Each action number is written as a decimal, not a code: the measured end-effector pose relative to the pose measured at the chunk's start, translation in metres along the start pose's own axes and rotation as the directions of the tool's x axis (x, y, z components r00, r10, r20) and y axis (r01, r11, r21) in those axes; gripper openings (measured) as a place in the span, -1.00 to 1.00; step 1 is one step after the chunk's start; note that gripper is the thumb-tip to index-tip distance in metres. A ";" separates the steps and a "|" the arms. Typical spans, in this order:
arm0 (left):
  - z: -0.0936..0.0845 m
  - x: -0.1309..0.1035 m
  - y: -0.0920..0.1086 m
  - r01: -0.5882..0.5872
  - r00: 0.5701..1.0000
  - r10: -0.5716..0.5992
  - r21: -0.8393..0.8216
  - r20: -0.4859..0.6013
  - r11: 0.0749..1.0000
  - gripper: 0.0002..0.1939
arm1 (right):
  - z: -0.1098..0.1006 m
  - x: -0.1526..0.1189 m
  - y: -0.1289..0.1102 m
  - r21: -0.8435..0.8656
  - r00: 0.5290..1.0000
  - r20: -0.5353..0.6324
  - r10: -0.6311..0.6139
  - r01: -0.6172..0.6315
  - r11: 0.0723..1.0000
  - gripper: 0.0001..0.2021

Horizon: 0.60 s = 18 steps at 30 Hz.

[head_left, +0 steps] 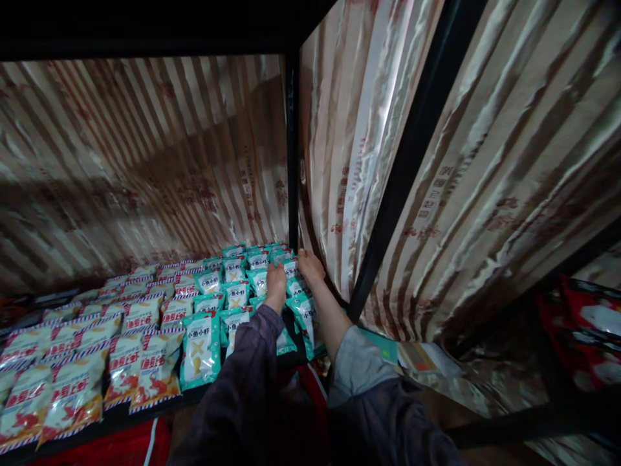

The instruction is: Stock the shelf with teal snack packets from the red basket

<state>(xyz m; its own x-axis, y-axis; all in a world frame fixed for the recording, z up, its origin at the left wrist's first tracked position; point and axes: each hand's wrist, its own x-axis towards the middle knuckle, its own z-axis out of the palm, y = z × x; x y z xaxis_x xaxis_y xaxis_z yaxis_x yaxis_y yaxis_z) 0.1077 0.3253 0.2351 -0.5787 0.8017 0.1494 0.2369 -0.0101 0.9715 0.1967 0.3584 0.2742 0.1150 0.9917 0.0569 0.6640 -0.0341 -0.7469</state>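
Both hands reach to the back right corner of a shelf lined with snack bags. Between them is a teal and white snack bag (291, 268) with dark lettering. My left hand (277, 282) is closed at its left side, thumb and fingers together. At its right edge, my right hand (310, 266) has curled fingers, close to the black post. More teal snack bags (200, 349) stand in rows in front of and left of my hands. One teal bag (306, 314) leans below my right forearm. My sleeves hide part of the front row.
White and orange snack bags (72, 382) with striped edges fill the shelf's left side. A black upright post (293, 149) and a slanted black bar (402, 162) frame the corner. Pleated beige curtains (145, 149) hang behind. Red packages (599, 323) lie at far right.
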 end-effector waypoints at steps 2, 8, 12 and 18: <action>0.003 -0.001 0.004 0.110 0.993 -0.111 0.016 0.029 0.994 -0.57 | 0.001 0.004 0.001 -0.001 1.000 0.007 0.009 -0.009 1.000 -0.46; 0.008 0.002 0.016 0.270 0.960 -0.271 0.028 0.070 0.962 -0.48 | 0.004 0.013 0.001 0.002 0.997 0.046 0.056 -0.056 0.998 -0.45; 0.011 0.006 0.018 0.274 0.957 -0.275 0.025 0.087 0.961 -0.46 | 0.006 0.013 0.003 0.001 0.995 0.064 0.082 -0.082 0.997 -0.45; 0.008 0.002 0.016 0.246 0.964 -0.248 0.024 0.095 0.969 -0.44 | 0.007 0.011 0.003 -0.018 0.998 0.049 0.042 -0.041 0.999 -0.49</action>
<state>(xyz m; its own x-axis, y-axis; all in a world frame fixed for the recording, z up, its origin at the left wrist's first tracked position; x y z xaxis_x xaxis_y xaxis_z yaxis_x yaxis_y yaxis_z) 0.1169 0.3317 0.2490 -0.5428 0.8321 -0.1140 0.1057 0.2023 0.9736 0.1946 0.3706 0.2677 0.1062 0.9943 -0.0072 0.6722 -0.0771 -0.7363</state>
